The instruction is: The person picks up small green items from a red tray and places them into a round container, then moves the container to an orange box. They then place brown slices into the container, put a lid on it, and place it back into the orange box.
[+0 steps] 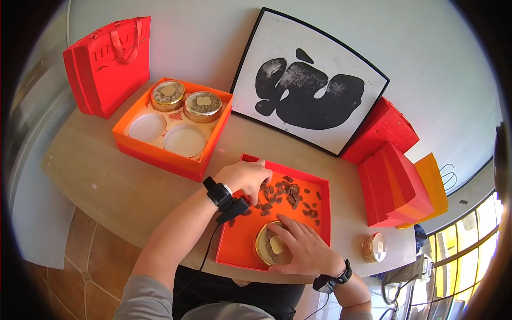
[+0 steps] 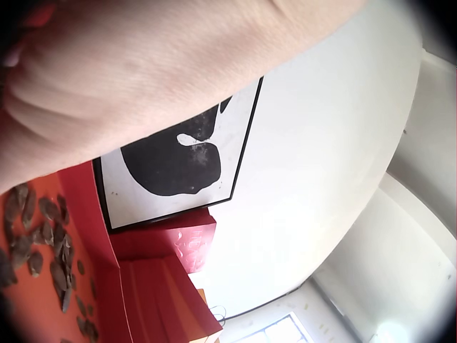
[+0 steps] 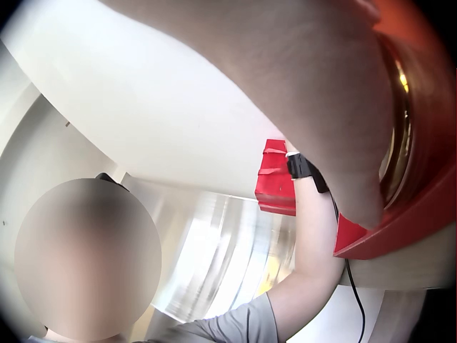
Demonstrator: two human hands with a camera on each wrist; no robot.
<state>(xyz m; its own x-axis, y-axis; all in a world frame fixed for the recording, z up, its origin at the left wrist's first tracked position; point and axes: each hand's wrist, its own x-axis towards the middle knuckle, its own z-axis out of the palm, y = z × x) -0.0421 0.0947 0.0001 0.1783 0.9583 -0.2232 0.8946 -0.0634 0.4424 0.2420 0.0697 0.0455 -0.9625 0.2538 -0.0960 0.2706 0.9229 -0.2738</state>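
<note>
A shallow red-orange box tray [image 1: 237, 248] lies at the table's front, with many dark brown dried pieces [image 1: 292, 194] scattered over its floor. At its left side my left hand [image 1: 245, 177] reaches over the rim, fingers bent down by the pieces; I cannot tell whether it pinches any. In the tray's near part stands a round clear jar [image 1: 262, 244] with a gold rim and a pale label. My right hand [image 1: 309, 248] grips this jar from the right, fingers over the far side and thumb at the near side. The right wrist view shows the gold rim [image 3: 403, 107] beside the palm.
An orange gift box [image 1: 160, 154] holds two filled jars [image 1: 202, 105] and two round hollows. Red gift bags [image 1: 114, 69] stand back left and at right [image 1: 392, 186]. A framed black-and-white picture [image 1: 314, 74] leans on the wall. Another jar [image 1: 374, 247] stands near the right edge.
</note>
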